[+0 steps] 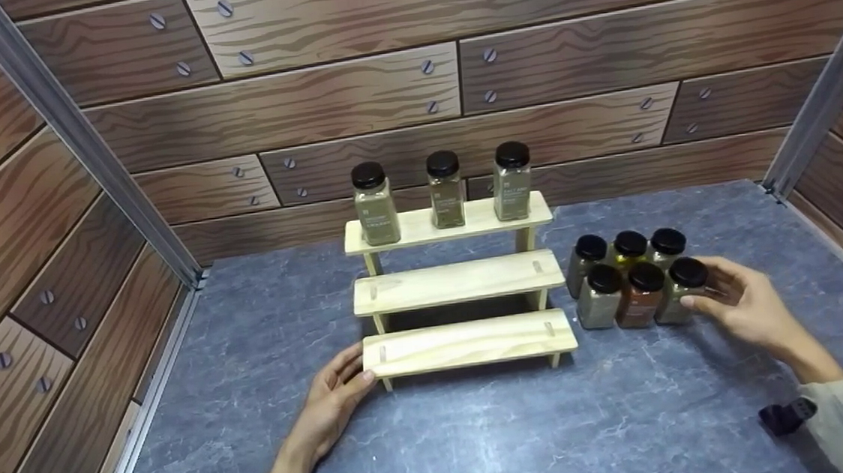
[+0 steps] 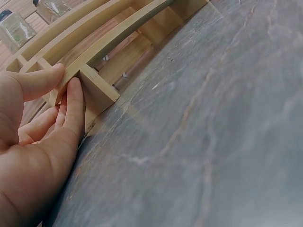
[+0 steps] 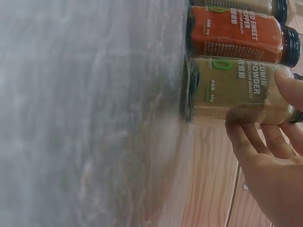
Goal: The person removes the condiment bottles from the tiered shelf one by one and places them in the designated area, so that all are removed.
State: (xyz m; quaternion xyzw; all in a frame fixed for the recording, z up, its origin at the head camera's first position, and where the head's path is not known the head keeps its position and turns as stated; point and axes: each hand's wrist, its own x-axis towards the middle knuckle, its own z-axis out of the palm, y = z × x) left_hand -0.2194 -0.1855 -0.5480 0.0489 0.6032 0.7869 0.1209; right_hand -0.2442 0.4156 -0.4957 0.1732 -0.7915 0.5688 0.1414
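A three-tier wooden spice rack (image 1: 467, 344) stands on the table, with three black-capped jars on its top step: a left jar (image 1: 377, 213), a middle jar (image 1: 446, 197) and a right jar (image 1: 513, 188). My left hand (image 1: 333, 403) pinches the left end of the lowest step, thumb on its edge and fingers beneath, as the left wrist view shows. To the right of the rack, my right hand (image 1: 751, 308) holds the cumin powder jar (image 3: 232, 90) at the front right of a cluster, thumb in front and fingers along its side. This jar stands upright beside a red sweet pepper jar (image 3: 236, 33).
Several more jars stand close together in two rows, among them a grey-filled jar (image 1: 600, 305) and a yellowish jar (image 1: 629, 250). The grey marbled tabletop (image 1: 482, 435) meets wood-patterned walls (image 1: 350, 99) at the back and sides, with metal corner posts (image 1: 82, 135).
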